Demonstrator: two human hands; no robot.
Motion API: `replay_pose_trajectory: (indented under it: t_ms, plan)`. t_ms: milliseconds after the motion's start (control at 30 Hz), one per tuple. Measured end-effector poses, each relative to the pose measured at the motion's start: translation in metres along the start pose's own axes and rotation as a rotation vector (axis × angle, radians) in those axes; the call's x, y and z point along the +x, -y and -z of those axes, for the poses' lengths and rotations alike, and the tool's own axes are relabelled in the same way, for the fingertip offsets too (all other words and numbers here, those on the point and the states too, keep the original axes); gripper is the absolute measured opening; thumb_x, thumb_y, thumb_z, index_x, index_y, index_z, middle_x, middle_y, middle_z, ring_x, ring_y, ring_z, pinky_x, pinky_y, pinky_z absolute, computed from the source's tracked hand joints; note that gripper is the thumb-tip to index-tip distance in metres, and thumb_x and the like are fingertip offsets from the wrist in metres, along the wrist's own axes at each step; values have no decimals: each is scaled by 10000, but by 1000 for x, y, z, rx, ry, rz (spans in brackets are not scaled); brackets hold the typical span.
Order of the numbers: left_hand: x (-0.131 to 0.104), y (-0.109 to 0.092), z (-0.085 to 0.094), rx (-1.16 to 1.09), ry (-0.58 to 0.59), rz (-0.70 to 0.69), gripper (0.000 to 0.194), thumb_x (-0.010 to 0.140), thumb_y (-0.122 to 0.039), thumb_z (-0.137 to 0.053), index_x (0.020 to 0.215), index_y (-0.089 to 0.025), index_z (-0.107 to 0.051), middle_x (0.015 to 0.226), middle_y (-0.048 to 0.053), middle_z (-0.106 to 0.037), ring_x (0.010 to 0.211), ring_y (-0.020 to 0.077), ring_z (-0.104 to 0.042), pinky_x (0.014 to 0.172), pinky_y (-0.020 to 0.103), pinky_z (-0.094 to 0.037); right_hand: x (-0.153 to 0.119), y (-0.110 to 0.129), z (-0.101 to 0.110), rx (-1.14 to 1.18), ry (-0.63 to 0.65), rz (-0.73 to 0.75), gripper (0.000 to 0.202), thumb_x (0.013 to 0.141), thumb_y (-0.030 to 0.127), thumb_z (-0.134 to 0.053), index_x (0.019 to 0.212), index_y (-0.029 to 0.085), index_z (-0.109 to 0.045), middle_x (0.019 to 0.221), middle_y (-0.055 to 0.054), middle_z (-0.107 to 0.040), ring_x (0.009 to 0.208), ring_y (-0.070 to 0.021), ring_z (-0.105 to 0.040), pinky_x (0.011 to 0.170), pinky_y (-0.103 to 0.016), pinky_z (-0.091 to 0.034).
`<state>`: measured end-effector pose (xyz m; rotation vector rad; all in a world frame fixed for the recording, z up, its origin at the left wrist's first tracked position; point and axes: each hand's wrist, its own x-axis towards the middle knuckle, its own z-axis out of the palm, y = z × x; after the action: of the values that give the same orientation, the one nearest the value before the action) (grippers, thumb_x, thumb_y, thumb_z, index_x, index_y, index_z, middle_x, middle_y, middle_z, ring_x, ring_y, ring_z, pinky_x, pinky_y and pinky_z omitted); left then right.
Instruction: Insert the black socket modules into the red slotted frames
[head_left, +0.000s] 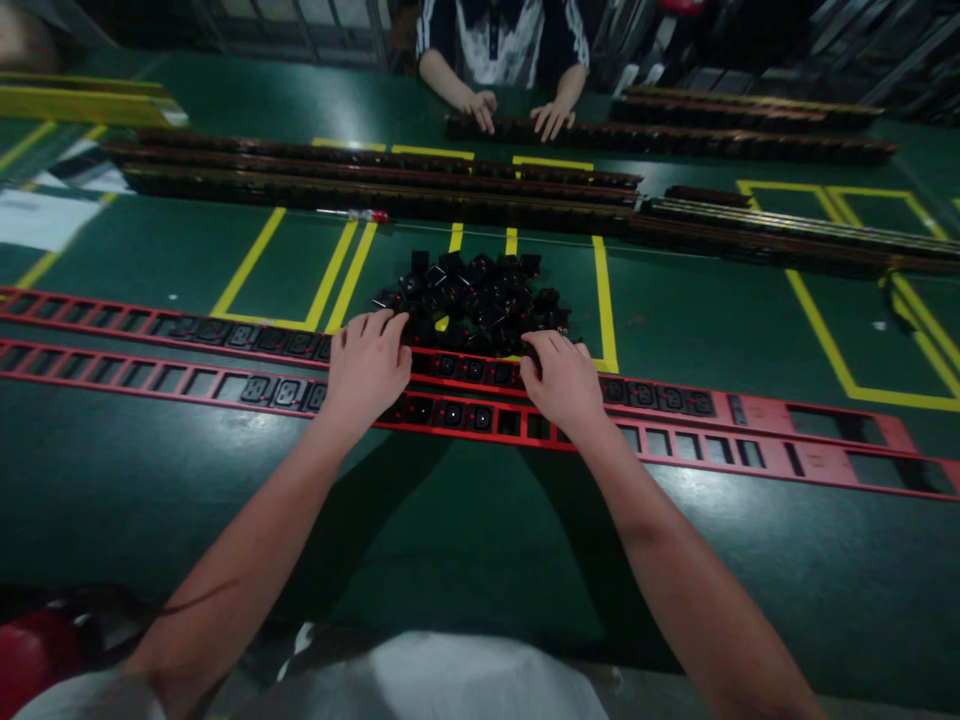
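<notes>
Two long red slotted strips lie side by side across the bench; the far red strip [757, 412] and the near red strip [679, 462] hold black power sockets in some slots. Beyond them is a heap of loose black sockets [480, 290]. My left hand [367, 365] is over the strips at the heap's left edge, fingers bent and thumb apart, with nothing visible in it. My right hand [562, 378] is at the heap's right edge, thumb and forefinger closed around a dark piece that looks like a socket, mostly hidden by the fingers.
Long dark rails [390, 190] lie across the bench behind the heap, with a red-handled screwdriver [367, 215] before them. Yellow tape lines [604, 300] mark the green bench [450, 530]. Across it, a co-worker's hands [551, 118] rest on another dark rail [712, 140]. Paper sheets [45, 220] lie left.
</notes>
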<state>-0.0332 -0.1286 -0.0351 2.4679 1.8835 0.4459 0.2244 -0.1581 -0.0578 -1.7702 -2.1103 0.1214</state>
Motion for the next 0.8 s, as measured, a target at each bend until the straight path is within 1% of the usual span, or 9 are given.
replay_pose_trajectory:
  t_ms: [67,100,200,300,400,533,633,700,800]
  plan:
    - [5,11,-1,5,47,-24,386,929,-284,-479,1299,-218,-565,1323,118,-564,1234,358,-468,998,541,-432,0,0,0,-1,4,2,342,942,245,-411,1221,167,-593,1188,-127,-648,1046,-280,-594,860,-403,-388]
    - [8,18,-2,1,52,-39,365,937,-297,-470,1274,-215,-583,1290,117,-582,1213,349,-485,1004,530,-434,0,0,1,-2,5,3,345,942,245,-410,1223,166,-594,1186,-129,-649,1044,-281,-595,860,-403,-387]
    - [16,36,-6,-4,25,-49,327,950,-274,-433,1217,-209,-611,1211,115,-616,1164,315,-527,1042,505,-415,0,0,1,-4,7,2,352,945,245,-409,1232,160,-594,1184,-132,-649,1043,-283,-596,860,-406,-388]
    - [23,53,-12,1,4,45,338,923,-306,-489,1225,-207,-605,1185,122,-619,1118,306,-570,1007,478,-451,0,0,0,-9,4,5,353,950,249,-406,1236,159,-592,1184,-126,-651,1041,-279,-600,862,-406,-391]
    - [27,63,-18,-25,5,142,355,899,-340,-530,1208,-190,-615,1132,124,-635,1060,293,-610,943,434,-496,0,0,0,-15,5,9,347,954,250,-408,1234,155,-590,1182,-123,-654,1035,-278,-607,869,-410,-398]
    - [29,66,-23,-52,-1,142,338,927,-327,-482,1201,-184,-617,1134,119,-657,1074,281,-616,941,413,-494,0,0,0,19,-3,1,336,953,239,-420,1231,160,-590,1182,-126,-648,1057,-286,-608,897,-439,-422]
    - [28,61,-23,-36,-1,130,347,954,-353,-447,1209,-187,-613,1153,121,-660,1095,290,-609,954,428,-479,-1,-2,0,151,-52,45,356,944,235,-446,1278,181,-559,1233,-126,-611,1140,-282,-578,945,-453,-449]
    - [27,58,-22,-22,7,128,357,964,-356,-431,1221,-182,-607,1164,129,-655,1090,293,-612,951,432,-476,-2,-4,1,264,-98,89,391,924,245,-500,1311,193,-531,1255,-125,-583,1183,-274,-554,975,-446,-464]
    - [26,56,-21,-12,18,124,359,970,-358,-425,1232,-184,-598,1175,133,-645,1075,293,-621,938,431,-481,-3,-7,3,350,-141,99,383,884,284,-597,1256,198,-562,1191,-118,-585,1135,-270,-570,959,-442,-492]
